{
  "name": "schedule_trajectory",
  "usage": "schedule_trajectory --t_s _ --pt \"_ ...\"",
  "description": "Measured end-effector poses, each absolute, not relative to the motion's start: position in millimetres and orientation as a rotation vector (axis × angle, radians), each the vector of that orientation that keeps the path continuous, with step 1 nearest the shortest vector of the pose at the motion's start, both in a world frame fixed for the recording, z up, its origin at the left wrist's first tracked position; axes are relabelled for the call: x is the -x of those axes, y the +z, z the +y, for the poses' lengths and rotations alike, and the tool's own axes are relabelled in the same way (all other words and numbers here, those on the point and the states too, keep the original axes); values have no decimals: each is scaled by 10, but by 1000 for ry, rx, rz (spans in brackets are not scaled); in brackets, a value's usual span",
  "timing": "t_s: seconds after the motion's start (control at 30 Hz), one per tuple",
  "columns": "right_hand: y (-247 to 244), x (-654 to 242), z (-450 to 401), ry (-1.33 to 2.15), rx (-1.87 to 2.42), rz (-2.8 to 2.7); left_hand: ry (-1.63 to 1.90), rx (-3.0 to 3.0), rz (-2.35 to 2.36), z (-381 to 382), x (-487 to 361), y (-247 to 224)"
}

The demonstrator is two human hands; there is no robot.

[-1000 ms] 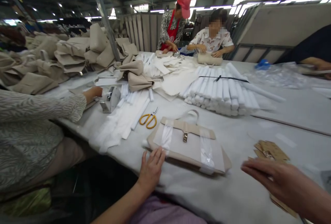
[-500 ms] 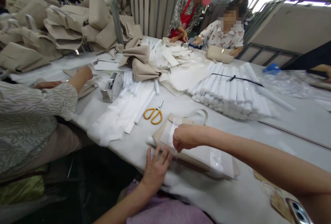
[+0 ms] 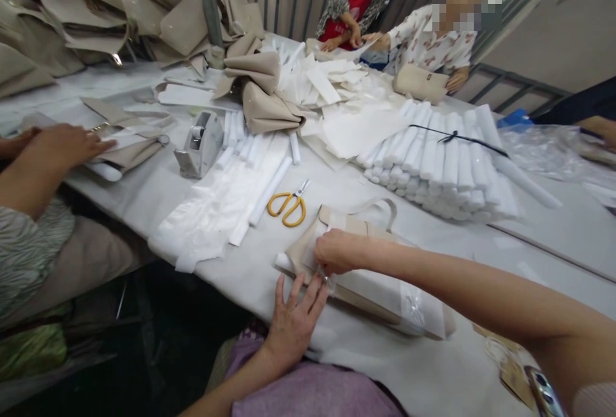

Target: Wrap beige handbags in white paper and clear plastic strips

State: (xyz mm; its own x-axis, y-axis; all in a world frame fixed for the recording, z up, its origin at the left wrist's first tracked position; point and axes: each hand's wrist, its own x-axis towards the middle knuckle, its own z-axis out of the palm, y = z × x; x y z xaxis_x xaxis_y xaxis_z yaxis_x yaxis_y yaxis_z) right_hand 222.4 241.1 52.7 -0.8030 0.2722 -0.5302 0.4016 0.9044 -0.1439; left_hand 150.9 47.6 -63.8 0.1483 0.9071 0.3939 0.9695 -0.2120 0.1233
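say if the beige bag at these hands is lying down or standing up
Lying down: the bag rests on the table broad side up, its handle looping past its far edge.

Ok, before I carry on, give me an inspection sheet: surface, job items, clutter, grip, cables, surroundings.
Surface: pale tabletop, partly covered by white strips and white sheets.
Job items: beige handbag lying down, clear plastic strip near its right end.
Clutter: yellow-handled scissors, gray tape dispenser, tied bundle of white rolls, phone partly visible.
Grip: left hand spread at the handbag's near edge; right hand curled closed over it, anything inside hidden.
Cables: nothing seen.
Surroundings: heap of beige bags and co-worker's hand at left; two people across the table.
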Motion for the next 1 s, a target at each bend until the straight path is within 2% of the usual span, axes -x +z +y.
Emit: schedule_trajectory --t_s 0.3,0.53,0.67,0.8,1.0 --pt "478 -2214 2523 -317 -407 2473 -600 2282 -1858 484 -1506 -631" --pt "475 -2542 2866 -307 -804 2584 -601 2288 -1851 498 -1483 -621" --pt "511 -2836 2390 -309 -1048 2685 -643 2318 -1838 503 -1495 -629" --pt "222 -2912 1706 -476 -1305 2849 -769 2346 -1835 510 -1482 -651" --pt "-75 -2941 1435 -442 -1493 2899 -1229 2451 -1754 516 -1188 -670"
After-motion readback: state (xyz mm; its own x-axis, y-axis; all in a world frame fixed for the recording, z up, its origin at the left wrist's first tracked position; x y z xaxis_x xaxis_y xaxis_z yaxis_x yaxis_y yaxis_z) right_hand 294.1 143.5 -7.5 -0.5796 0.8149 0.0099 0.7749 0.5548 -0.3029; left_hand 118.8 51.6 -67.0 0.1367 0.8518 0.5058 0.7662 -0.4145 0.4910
